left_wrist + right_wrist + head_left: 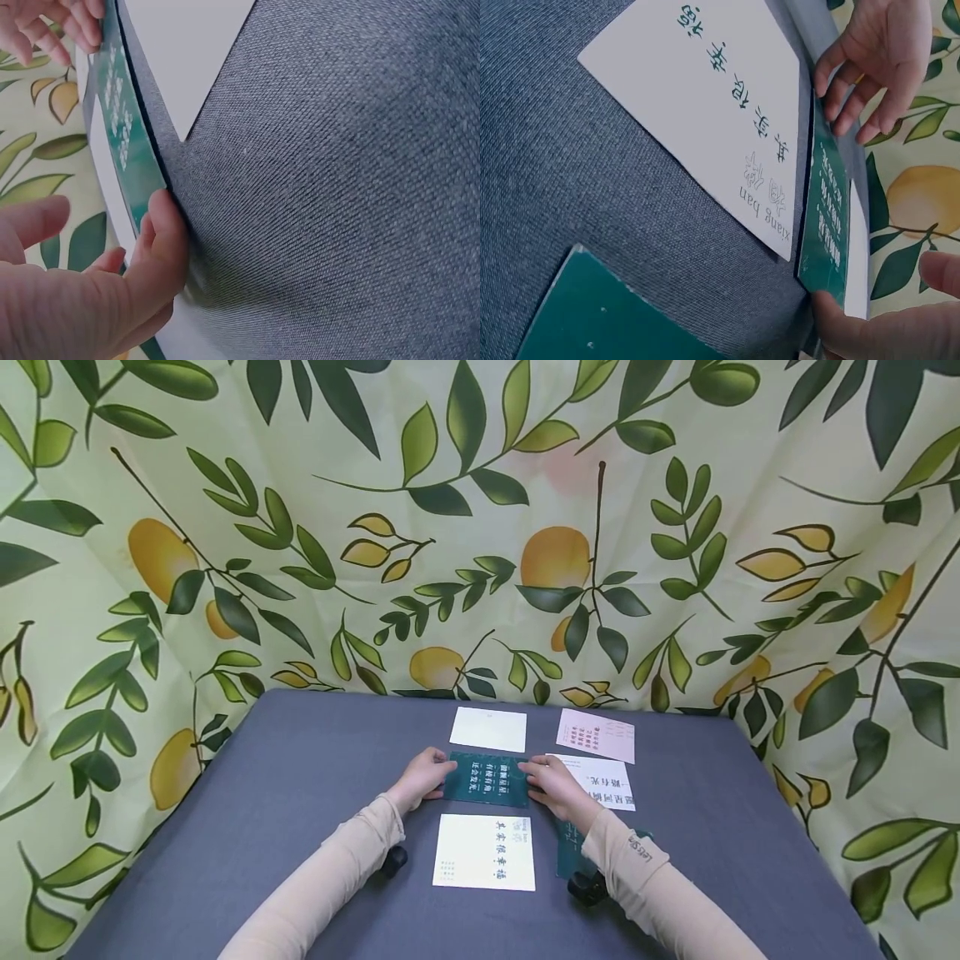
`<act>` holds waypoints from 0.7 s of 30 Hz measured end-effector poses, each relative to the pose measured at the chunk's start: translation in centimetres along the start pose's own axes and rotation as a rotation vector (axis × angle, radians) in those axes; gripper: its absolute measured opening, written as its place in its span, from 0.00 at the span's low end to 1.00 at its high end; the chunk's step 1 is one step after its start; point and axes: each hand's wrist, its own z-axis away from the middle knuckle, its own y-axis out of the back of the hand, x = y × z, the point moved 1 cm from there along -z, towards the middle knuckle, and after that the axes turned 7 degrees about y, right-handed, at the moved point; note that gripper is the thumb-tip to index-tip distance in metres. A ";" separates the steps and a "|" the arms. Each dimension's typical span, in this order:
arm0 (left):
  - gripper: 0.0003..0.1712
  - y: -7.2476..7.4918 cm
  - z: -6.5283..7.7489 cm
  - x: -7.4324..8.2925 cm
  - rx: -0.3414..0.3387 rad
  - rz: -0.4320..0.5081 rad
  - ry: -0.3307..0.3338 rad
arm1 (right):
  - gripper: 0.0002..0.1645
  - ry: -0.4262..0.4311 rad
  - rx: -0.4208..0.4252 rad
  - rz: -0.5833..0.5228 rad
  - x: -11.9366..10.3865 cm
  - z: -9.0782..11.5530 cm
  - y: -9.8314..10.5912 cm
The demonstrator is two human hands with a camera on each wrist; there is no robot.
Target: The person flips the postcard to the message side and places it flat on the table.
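Pale sleeves [322,883] cross the near tabletop [240,802]. Just beyond a white card [476,860], a green card [486,779] sits between left hand [420,775] and right hand [558,787], fingers loosely spread, apparently only touching its left and right ends.

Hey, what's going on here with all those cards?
A person has both hands on a green card: the left hand touches one short end, the right hand the other. I can't tell how firmly. A white card with writing lies nearer the person. A mostly plain card and a pink card lie farther off. The right hand and arm partly cover another white card and a second green card.
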 end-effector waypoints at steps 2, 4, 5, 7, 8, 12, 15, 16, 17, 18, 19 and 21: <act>0.21 -0.1 -0.2 0.0 0.009 -0.013 -0.002 | 0.36 -0.007 0.002 -0.030 0.1 -0.1 0.1; 0.22 -0.1 -0.4 0.0 0.012 -0.029 -0.010 | 0.36 -0.017 0.001 -0.068 0.1 -0.2 0.3; 0.23 -0.1 -0.5 0.0 0.012 -0.030 -0.010 | 0.36 -0.021 0.003 -0.086 0.2 -0.2 0.4; 0.25 -0.1 -0.6 0.0 0.017 -0.040 -0.016 | 0.35 -0.021 0.001 -0.106 0.2 -0.2 0.6; 0.25 0.0 -0.6 0.0 0.023 -0.044 -0.022 | 0.35 -0.020 -0.002 -0.112 0.2 -0.2 0.7; 0.25 0.3 -0.8 0.0 0.067 -0.028 -0.039 | 0.32 -0.006 -0.016 -0.124 -0.1 -0.2 0.8; 0.25 0.5 -0.9 0.1 0.108 0.013 -0.052 | 0.30 0.021 -0.022 -0.122 -0.7 -0.1 0.8; 0.25 0.6 -0.9 0.1 0.120 0.028 -0.059 | 0.30 0.033 -0.020 -0.118 -0.8 0.0 0.8; 0.25 0.6 -0.8 0.2 0.133 0.038 -0.069 | 0.30 0.045 -0.014 -0.109 -1.0 0.1 0.8; 0.25 0.6 -0.8 0.4 0.145 0.052 -0.077 | 0.30 0.057 -0.009 -0.098 -1.2 0.2 0.8; 0.25 0.6 -0.7 0.5 0.159 0.058 -0.093 | 0.29 0.068 -0.001 -0.089 -1.4 0.2 0.8; 0.25 0.7 -0.5 0.8 0.185 0.076 -0.113 | 0.29 0.083 0.021 -0.078 -1.7 0.3 0.8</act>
